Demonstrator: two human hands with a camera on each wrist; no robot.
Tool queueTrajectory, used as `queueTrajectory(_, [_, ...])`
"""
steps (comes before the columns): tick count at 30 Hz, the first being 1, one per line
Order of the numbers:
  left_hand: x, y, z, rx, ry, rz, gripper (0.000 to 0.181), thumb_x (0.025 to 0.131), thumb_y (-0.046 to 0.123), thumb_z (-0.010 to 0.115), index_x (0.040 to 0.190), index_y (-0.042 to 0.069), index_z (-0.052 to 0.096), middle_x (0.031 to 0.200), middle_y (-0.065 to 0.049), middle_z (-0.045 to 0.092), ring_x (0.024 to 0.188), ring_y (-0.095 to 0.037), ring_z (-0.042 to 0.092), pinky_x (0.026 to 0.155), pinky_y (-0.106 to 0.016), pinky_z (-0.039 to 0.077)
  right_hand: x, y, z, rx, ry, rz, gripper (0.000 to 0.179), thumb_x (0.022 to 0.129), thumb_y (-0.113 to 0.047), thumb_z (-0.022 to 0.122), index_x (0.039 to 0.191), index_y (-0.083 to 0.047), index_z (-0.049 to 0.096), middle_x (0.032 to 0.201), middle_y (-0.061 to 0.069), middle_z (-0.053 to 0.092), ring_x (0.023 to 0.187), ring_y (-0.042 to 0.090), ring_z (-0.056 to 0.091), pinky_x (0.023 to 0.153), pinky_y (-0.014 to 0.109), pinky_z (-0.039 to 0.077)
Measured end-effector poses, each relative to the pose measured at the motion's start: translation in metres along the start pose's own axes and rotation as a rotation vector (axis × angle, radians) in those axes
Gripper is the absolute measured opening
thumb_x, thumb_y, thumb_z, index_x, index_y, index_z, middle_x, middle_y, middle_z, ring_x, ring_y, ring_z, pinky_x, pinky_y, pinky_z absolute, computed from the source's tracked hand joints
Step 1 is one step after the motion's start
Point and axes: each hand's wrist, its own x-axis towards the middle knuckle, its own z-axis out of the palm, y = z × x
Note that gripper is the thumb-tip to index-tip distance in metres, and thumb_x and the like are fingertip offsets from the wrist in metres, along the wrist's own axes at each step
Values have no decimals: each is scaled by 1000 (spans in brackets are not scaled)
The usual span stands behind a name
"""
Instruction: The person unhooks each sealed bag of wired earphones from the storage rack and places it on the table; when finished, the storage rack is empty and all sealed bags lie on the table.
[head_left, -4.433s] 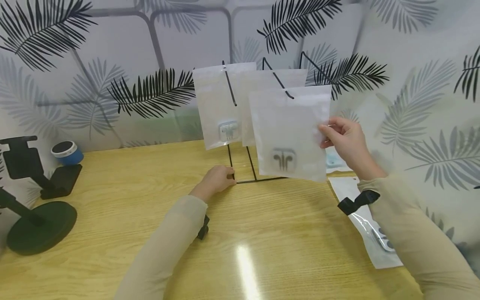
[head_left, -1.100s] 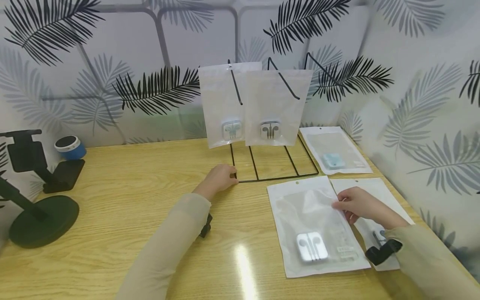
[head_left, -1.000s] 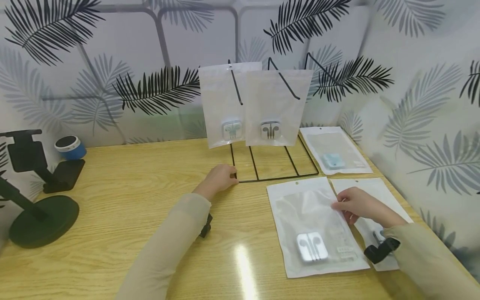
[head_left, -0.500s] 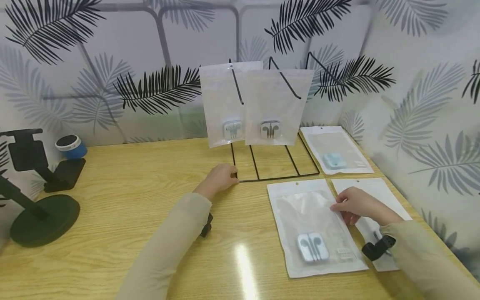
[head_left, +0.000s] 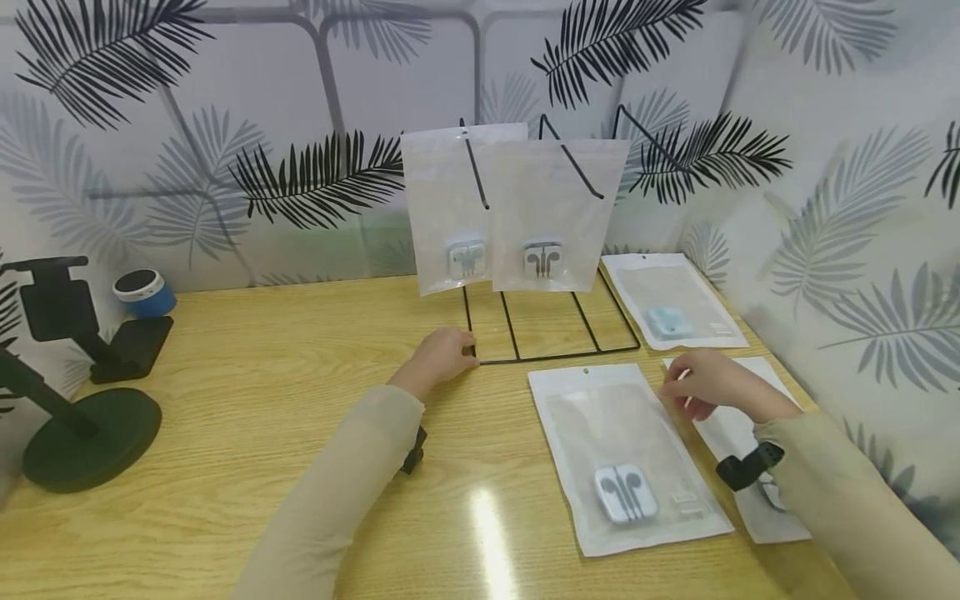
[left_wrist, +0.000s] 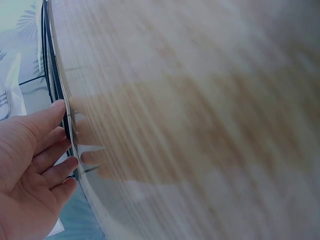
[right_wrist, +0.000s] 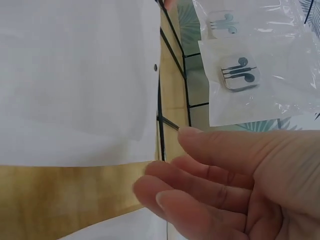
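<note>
My left hand (head_left: pixel 437 358) grips the front left corner of a black wire display rack (head_left: pixel 558 357), thumb and fingers at the wire in the left wrist view. Two white zip bags hang from the rack's hooks, a left bag (head_left: pixel 450 200) and a middle bag (head_left: pixel 555 204), each with cased earphones. Flat on the table lies another earphone bag (head_left: pixel 600 425). Just off its upper right edge hovers my right hand (head_left: pixel 708 383), fingers loosely bent with nothing between them, also seen in the right wrist view. Under that arm lies a further bag (head_left: pixel 750 433), partly hidden.
A bag with a light blue item (head_left: pixel 675 300) lies right of the rack, by the patterned wall. At the left stand a dark stand with a round base (head_left: pixel 93 437), a black flat object (head_left: pixel 141 346) and a blue cylinder (head_left: pixel 146 296).
The front bag, earlier held up at the middle hook by my right hand, now lies on the table. My right hand has let go and risen slightly. The left hand stays on the rack.
</note>
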Motion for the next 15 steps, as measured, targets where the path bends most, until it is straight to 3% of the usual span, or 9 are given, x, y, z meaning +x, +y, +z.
queueTrajectory(10, [-1, 1, -1, -12, 7, 1, 43, 91, 22, 61, 128, 2, 54, 130, -12, 52, 121, -28, 44, 101, -38, 35, 35, -10, -14, -24, 106, -124, 18, 89, -9, 59, 96, 7, 58, 75, 10, 62, 62, 20, 61, 56, 33, 54])
queueTrajectory(15, [-1, 1, 0, -15, -1, 0, 43, 91, 22, 60, 129, 3, 53, 131, -12, 51, 122, -27, 44, 101, -38, 35, 55, -9, -11, 2, 95, -201, 30, 90, -13, 61, 109, 9, 55, 93, 15, 62, 78, 23, 59, 64, 36, 54])
